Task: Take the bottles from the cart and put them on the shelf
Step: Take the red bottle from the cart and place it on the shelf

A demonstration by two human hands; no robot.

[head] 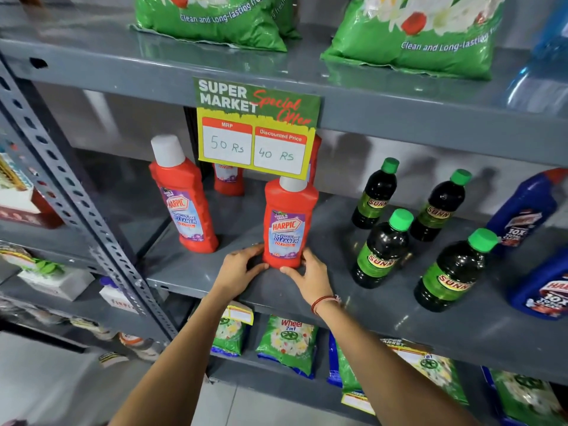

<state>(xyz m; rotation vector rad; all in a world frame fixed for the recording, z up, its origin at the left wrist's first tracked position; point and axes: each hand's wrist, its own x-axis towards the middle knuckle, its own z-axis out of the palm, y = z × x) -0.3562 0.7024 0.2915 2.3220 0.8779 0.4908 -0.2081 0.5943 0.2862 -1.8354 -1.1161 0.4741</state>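
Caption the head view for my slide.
Both hands, left and right, steady a red Harpic bottle on the grey shelf.

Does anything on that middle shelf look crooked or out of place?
Mostly tidy; nothing is spilled or visibly damaged. The special-offer price card hangs tilted and hides the red bottles behind it. The red bottle at left seems to lean, though the wide lens may exaggerate that. Both hands, left and right, steady the front red bottle.
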